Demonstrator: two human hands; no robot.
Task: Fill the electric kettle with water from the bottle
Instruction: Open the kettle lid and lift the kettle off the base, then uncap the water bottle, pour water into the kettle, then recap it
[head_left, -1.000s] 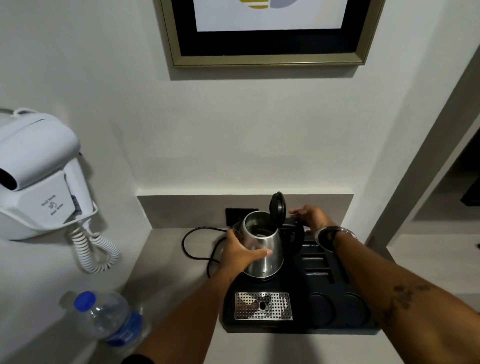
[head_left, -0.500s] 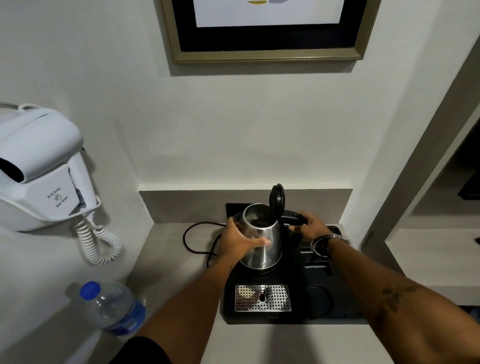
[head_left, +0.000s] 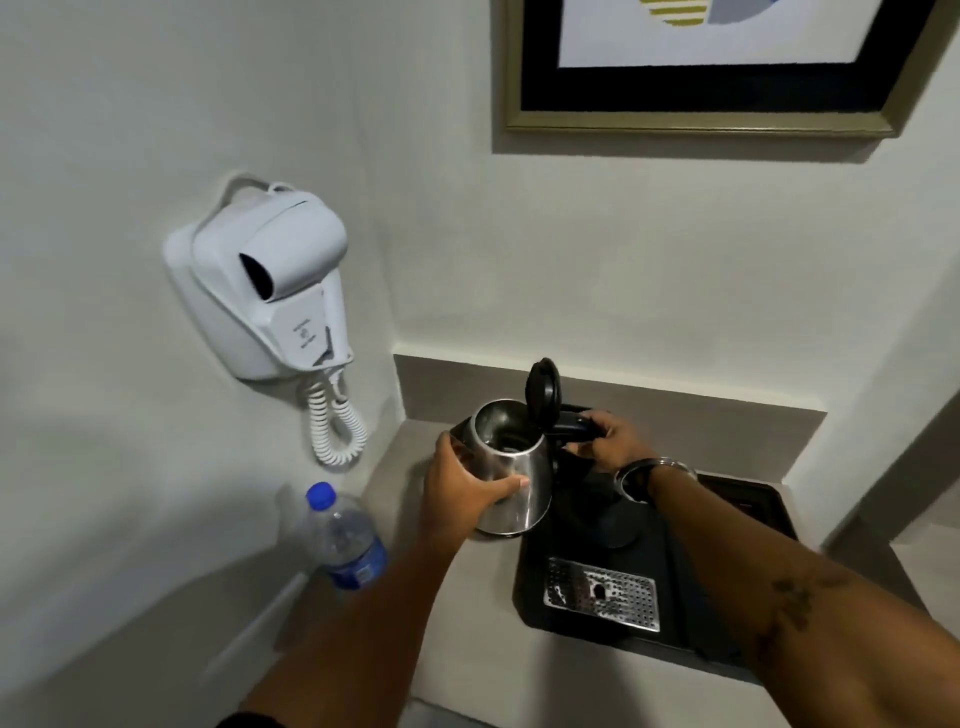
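A steel electric kettle (head_left: 519, 457) with its black lid flipped up is lifted off its round black base (head_left: 613, 525) and hangs over the left edge of the black tray (head_left: 727, 613). My left hand (head_left: 462, 488) wraps the kettle's steel body from the left. My right hand (head_left: 608, 441) grips its black handle at the back right. A clear water bottle (head_left: 345, 540) with a blue cap and blue label stands on the counter to the left, near the wall.
A white wall-mounted hair dryer (head_left: 270, 280) with a coiled cord hangs on the left wall above the bottle. A perforated metal drip grate (head_left: 602, 592) sits in the tray's front. A framed picture (head_left: 696, 67) hangs above the counter.
The kettle has come off its base and moved left, held in both hands. My view has turned left, bringing the hair dryer and the bottle closer to the middle.
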